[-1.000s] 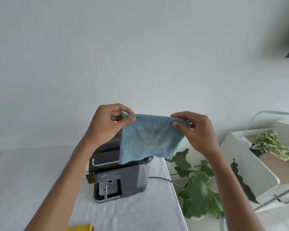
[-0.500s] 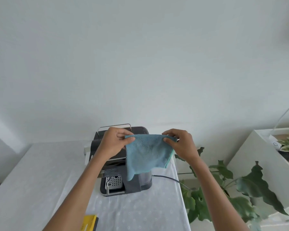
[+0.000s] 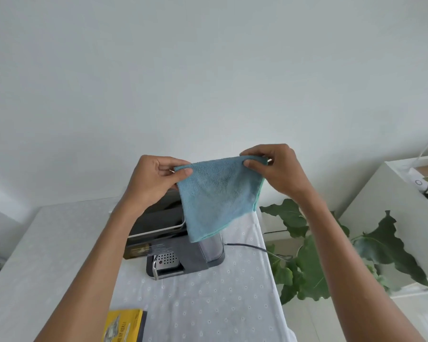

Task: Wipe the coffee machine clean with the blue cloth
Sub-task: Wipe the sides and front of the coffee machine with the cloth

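While both hands pinch its top corners, the blue cloth hangs limp, light, best gripped bunched before meeting the coffee machine.

A plain pale wall fills the upper frame in soft, even light. Below centre, a table carries a white dotted cloth. At right, a white cabinet stands behind a large-leaved green plant.
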The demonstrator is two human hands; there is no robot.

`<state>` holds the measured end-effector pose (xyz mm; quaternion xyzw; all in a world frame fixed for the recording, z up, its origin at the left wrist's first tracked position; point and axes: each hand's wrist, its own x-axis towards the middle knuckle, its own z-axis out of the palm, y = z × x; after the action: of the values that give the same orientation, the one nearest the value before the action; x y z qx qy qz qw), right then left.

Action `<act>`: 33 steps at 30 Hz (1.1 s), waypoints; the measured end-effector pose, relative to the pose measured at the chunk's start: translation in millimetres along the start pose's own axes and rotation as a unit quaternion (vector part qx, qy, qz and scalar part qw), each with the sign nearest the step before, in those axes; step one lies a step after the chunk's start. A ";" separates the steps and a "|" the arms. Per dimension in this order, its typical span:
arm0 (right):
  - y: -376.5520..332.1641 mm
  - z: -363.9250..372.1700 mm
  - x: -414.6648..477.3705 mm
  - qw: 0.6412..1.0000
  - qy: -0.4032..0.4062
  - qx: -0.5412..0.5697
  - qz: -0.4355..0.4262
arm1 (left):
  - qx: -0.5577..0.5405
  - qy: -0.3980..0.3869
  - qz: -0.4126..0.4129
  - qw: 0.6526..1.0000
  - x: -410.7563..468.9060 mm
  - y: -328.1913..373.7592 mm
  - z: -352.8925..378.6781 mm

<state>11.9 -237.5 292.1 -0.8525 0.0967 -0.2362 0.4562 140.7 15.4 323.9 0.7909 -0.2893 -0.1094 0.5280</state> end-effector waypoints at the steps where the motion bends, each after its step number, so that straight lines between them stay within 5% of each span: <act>1: -0.6 -6.4 5.9 1.000 0.000 -0.001 -0.008 | 0.003 0.008 0.008 1.000 2.5 5.6 2.3; 20: 83.4 -84.5 3.9 1.000 -0.015 0.011 -0.004 | 0.099 0.083 -0.028 0.991 -7.7 32.4 130.1; 33: 126.0 -21.8 -83.9 0.987 -0.148 0.059 0.027 | 0.153 0.195 -0.107 0.963 -136.4 -34.1 168.2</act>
<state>-65.4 -292.8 172.2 -0.8465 0.0367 -0.1000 0.5216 -38.4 -26.9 204.9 0.8948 -0.1072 0.0370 0.4319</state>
